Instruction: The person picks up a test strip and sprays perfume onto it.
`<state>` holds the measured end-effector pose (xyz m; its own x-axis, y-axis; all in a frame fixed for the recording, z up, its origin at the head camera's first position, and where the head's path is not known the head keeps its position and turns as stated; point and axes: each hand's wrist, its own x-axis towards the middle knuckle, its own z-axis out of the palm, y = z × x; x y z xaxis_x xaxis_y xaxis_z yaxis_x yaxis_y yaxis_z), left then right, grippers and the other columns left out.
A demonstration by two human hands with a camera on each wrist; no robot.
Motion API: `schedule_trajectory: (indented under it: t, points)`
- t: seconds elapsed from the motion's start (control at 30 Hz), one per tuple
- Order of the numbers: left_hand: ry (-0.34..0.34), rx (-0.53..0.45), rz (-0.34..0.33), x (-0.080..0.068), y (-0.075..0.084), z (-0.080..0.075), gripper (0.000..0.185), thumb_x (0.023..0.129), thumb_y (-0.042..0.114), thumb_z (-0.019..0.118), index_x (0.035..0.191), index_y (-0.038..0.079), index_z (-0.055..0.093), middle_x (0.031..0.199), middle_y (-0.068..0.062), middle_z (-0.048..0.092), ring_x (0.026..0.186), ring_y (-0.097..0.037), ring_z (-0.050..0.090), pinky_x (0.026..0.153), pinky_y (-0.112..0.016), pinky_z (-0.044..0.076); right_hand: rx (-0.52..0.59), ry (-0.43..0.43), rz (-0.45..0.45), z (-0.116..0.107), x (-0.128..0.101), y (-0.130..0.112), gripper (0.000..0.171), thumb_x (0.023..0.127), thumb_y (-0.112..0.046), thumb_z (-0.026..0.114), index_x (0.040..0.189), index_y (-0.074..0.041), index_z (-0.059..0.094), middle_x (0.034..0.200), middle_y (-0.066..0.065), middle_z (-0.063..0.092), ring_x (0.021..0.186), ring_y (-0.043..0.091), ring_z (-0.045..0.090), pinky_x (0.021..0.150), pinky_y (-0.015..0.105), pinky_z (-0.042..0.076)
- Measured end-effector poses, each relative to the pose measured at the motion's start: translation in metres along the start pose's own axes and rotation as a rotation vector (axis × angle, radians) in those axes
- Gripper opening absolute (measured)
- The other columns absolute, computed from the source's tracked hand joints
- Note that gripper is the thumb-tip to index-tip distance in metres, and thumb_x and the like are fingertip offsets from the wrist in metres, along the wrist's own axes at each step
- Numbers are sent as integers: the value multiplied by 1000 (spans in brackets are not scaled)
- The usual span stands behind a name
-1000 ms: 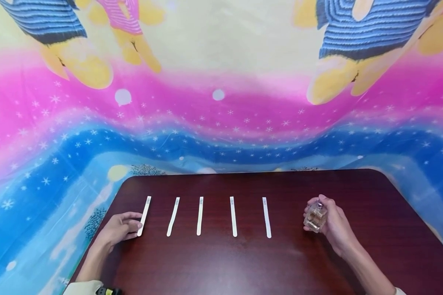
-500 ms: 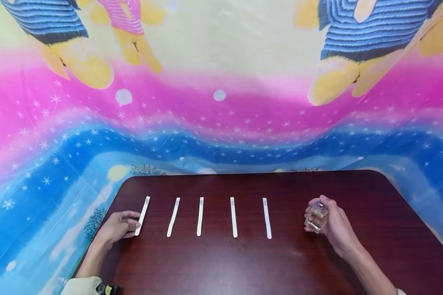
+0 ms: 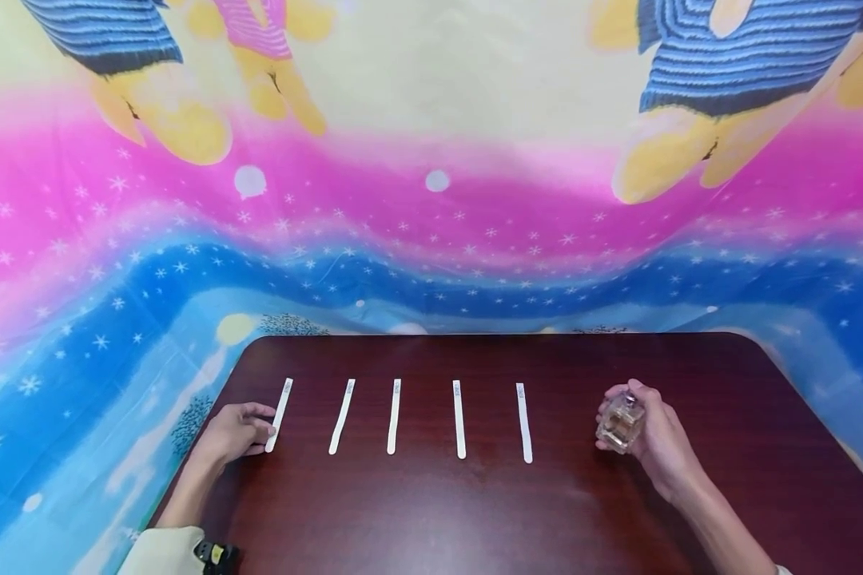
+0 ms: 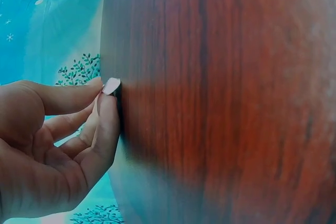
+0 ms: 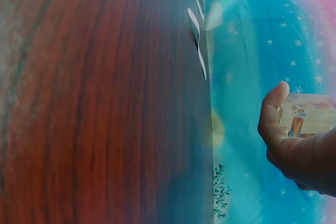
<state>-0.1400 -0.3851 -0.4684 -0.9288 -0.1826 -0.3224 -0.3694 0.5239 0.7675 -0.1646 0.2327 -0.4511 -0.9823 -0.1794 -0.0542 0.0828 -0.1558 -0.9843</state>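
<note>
At the left of the table my left hand (image 3: 233, 435) pinches the lower part of a white paper test strip (image 3: 279, 415) between thumb and fingers. The left wrist view shows the rounded end of this strip (image 4: 112, 86) between the thumb and index fingertip. Four similar ones would be too exact, so several more paper strips (image 3: 459, 419) lie spaced in a row to its right, each with small print at the far end. My right hand (image 3: 658, 439) grips a clear glass perfume bottle (image 3: 622, 423) with amber liquid, raised above the table at the right. Part of the bottle is hidden by the palm.
The dark red-brown wooden table (image 3: 431, 511) has rounded far corners. Behind and around it hangs a colourful printed cloth (image 3: 431, 239) in pink and blue. A black band with a yellow part (image 3: 217, 555) sits at the left sleeve.
The left hand has shifted the leftmost strip slightly left, away from its neighbour. The head view has moved a little. The right hand holds the bottle much as before.
</note>
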Motion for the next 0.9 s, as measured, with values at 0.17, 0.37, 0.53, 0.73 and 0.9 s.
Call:
schedule_trajectory:
  t: [0.17, 0.37, 0.53, 0.73, 0.9]
  points:
    - [46, 63, 0, -1, 2, -1, 39, 97, 0, 70, 133, -12, 62, 101, -15, 79, 80, -16, 72, 71, -31, 67, 4, -8, -6, 1, 0, 1, 45, 118, -43, 33, 106, -22, 71, 95, -3, 74, 84, 13, 74, 69, 40, 69]
    - [132, 110, 32, -8, 14, 13, 41, 99, 14, 76, 133, -8, 65, 99, -16, 81, 74, -18, 72, 66, -31, 63, 5, -8, -4, 1, 0, 2, 44, 118, -43, 33, 105, -23, 70, 94, -4, 74, 84, 12, 74, 69, 40, 69]
    - [93, 12, 61, -15, 29, 36, 45, 101, 18, 76, 136, -7, 65, 105, -19, 79, 81, -21, 75, 71, -33, 66, -2, -7, 12, 3, 0, 2, 44, 118, -44, 34, 106, -23, 70, 95, -5, 73, 85, 14, 74, 70, 40, 69]
    - [56, -69, 78, -16, 36, 57, 43, 101, 18, 76, 133, -8, 66, 111, -21, 79, 92, -22, 76, 78, -32, 68, -13, -1, 28, 6, 1, 2, 44, 117, -46, 34, 106, -22, 69, 96, -4, 73, 86, 13, 74, 70, 40, 69]
    - [34, -114, 78, -15, 42, 69, 41, 100, 16, 77, 131, -9, 67, 113, -21, 79, 92, -21, 76, 78, -34, 68, -14, -4, 19, 5, -1, 3, 44, 117, -46, 33, 106, -22, 69, 95, -5, 73, 85, 13, 74, 70, 40, 69]
